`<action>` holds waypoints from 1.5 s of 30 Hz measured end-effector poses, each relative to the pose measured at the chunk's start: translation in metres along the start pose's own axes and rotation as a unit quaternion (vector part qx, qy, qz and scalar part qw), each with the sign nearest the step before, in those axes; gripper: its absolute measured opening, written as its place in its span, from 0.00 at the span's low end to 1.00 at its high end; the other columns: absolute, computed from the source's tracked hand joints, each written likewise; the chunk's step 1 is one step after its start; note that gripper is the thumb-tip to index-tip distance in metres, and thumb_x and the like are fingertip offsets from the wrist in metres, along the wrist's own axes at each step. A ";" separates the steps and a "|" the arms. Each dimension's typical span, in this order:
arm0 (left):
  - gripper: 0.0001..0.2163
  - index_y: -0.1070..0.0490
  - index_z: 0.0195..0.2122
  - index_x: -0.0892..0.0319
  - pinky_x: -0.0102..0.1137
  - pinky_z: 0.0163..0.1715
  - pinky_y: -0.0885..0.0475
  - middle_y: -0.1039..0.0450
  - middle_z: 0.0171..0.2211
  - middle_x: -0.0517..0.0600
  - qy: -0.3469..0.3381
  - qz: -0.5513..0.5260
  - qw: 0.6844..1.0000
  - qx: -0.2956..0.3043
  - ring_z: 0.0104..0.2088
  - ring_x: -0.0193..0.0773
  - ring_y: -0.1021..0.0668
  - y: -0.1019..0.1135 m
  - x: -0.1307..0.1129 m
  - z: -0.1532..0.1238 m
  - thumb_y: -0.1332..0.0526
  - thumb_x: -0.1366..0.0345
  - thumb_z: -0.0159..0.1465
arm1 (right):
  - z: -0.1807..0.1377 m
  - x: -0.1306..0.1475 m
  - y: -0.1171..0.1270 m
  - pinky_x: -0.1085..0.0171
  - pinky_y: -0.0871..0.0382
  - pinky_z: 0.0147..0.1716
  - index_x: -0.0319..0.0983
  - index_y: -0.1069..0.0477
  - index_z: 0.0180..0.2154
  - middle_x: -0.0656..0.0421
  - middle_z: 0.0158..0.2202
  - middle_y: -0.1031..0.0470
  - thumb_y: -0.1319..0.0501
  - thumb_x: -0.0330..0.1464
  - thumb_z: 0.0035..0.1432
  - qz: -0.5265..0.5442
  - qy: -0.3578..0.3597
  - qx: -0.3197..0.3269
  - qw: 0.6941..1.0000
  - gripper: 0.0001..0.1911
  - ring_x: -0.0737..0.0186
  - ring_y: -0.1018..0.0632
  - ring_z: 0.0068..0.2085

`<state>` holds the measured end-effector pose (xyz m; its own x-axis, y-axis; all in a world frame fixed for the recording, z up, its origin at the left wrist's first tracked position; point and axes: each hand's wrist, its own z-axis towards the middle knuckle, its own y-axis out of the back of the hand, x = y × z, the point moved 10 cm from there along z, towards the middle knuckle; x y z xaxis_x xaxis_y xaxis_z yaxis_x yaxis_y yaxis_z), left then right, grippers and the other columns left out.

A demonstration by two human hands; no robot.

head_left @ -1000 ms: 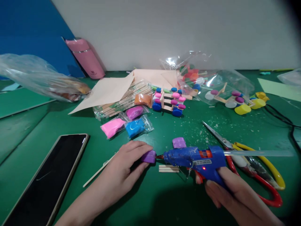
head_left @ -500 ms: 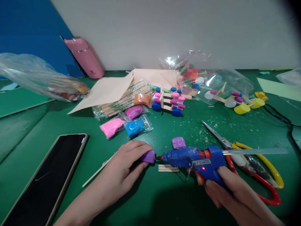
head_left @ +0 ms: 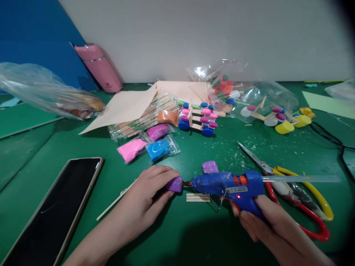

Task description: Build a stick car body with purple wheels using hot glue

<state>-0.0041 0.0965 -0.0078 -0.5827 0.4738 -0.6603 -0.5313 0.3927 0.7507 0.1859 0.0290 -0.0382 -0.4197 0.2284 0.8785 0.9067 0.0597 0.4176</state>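
Observation:
My left hand [head_left: 148, 194] pinches a purple bottle cap [head_left: 175, 184] on its side against the green table [head_left: 194, 236]. My right hand [head_left: 266, 225] grips the handle of a blue hot glue gun [head_left: 230, 185], whose red light is on. The gun's nozzle touches the open side of the held cap. A clear glue stick [head_left: 301, 178] pokes out of the gun's back. A second purple cap [head_left: 210, 166] sits just behind the gun. Short wooden sticks [head_left: 197, 197] lie under the nozzle, and a thin skewer [head_left: 115, 203] lies by my left hand.
Red and yellow scissors [head_left: 299, 195] lie right of the gun. A dark phone [head_left: 52, 210] rests at the left front. Clay packets [head_left: 149, 146], a cap-and-stick car [head_left: 198, 118], bags of caps [head_left: 249, 98], paper [head_left: 130, 103] and a pink bottle [head_left: 97, 66] fill the back.
Almost nothing has changed. The glue gun and my right hand have shifted very slightly left, keeping the nozzle at the purple cap.

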 end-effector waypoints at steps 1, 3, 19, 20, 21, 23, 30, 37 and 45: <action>0.12 0.36 0.46 0.53 0.31 0.44 0.34 0.32 0.44 0.49 0.000 0.000 1.000 0.001 0.45 0.39 0.31 0.000 0.000 0.000 0.48 0.70 0.62 | 0.000 0.001 -0.001 0.71 0.29 0.23 0.40 0.31 0.30 0.61 0.20 0.33 0.46 0.40 0.57 0.002 0.002 0.003 1.000 0.11 0.66 0.31 0.22; 0.12 0.36 0.46 0.52 0.31 0.45 0.34 0.32 0.44 0.49 0.003 0.002 1.000 0.004 0.46 0.38 0.31 -0.001 0.001 0.000 0.48 0.70 0.62 | -0.001 0.001 -0.001 0.71 0.29 0.22 0.40 0.30 0.32 0.60 0.21 0.31 0.47 0.41 0.57 0.002 0.006 0.000 1.000 0.12 0.66 0.30 0.21; 0.12 0.37 0.46 0.53 0.31 0.45 0.35 0.33 0.45 0.49 0.001 0.001 1.000 0.010 0.46 0.38 0.32 -0.002 0.001 0.000 0.48 0.71 0.62 | 0.001 0.012 0.001 0.70 0.29 0.21 0.42 0.32 0.41 0.62 0.20 0.32 0.47 0.41 0.57 -0.061 0.070 0.007 0.996 0.13 0.65 0.30 0.21; 0.12 0.37 0.47 0.52 0.31 0.45 0.35 0.34 0.45 0.49 0.001 0.002 1.000 0.010 0.46 0.38 0.32 -0.003 0.001 0.000 0.49 0.71 0.62 | 0.003 0.014 0.001 0.70 0.29 0.22 0.42 0.30 0.37 0.62 0.19 0.32 0.46 0.40 0.57 -0.071 0.068 0.015 0.995 0.11 0.65 0.30 0.20; 0.13 0.37 0.47 0.52 0.31 0.45 0.35 0.34 0.45 0.49 0.000 0.003 1.000 0.010 0.46 0.37 0.32 -0.003 0.001 0.000 0.49 0.71 0.62 | 0.005 0.014 0.002 0.70 0.29 0.22 0.42 0.30 0.33 0.62 0.19 0.33 0.45 0.40 0.56 -0.080 0.067 0.019 0.994 0.10 0.65 0.30 0.20; 0.13 0.38 0.47 0.51 0.30 0.46 0.36 0.34 0.45 0.48 -0.001 0.006 1.000 0.008 0.46 0.37 0.32 -0.003 0.001 0.000 0.49 0.71 0.62 | 0.006 0.014 0.004 0.69 0.29 0.23 0.42 0.31 0.28 0.62 0.19 0.32 0.43 0.42 0.54 -0.090 0.071 0.020 0.993 0.11 0.64 0.29 0.21; 0.12 0.38 0.47 0.51 0.29 0.46 0.37 0.34 0.45 0.46 0.002 0.007 1.000 0.008 0.46 0.35 0.33 -0.003 0.001 -0.001 0.48 0.71 0.62 | 0.002 0.006 0.002 0.69 0.29 0.22 0.43 0.32 0.25 0.61 0.19 0.31 0.42 0.40 0.54 -0.065 0.067 0.031 0.995 0.10 0.61 0.28 0.23; 0.12 0.38 0.46 0.50 0.30 0.46 0.37 0.35 0.45 0.46 0.003 0.007 1.000 0.009 0.46 0.35 0.33 -0.003 0.003 -0.002 0.48 0.70 0.62 | 0.000 -0.007 0.001 0.68 0.28 0.24 0.42 0.31 0.27 0.60 0.19 0.31 0.41 0.39 0.53 -0.015 0.028 0.038 0.999 0.09 0.60 0.27 0.24; 0.12 0.38 0.46 0.51 0.30 0.47 0.36 0.34 0.45 0.47 -0.001 0.012 1.000 0.004 0.46 0.36 0.32 -0.001 0.002 -0.001 0.48 0.70 0.62 | -0.008 -0.012 0.002 0.65 0.27 0.26 0.43 0.32 0.34 0.59 0.21 0.30 0.42 0.39 0.54 0.021 0.040 0.014 0.999 0.08 0.60 0.28 0.23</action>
<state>-0.0053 0.0963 -0.0102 -0.5943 0.4842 -0.6422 -0.5120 0.3880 0.7664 0.1927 0.0184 -0.0457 -0.3828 0.1525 0.9111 0.9237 0.0790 0.3749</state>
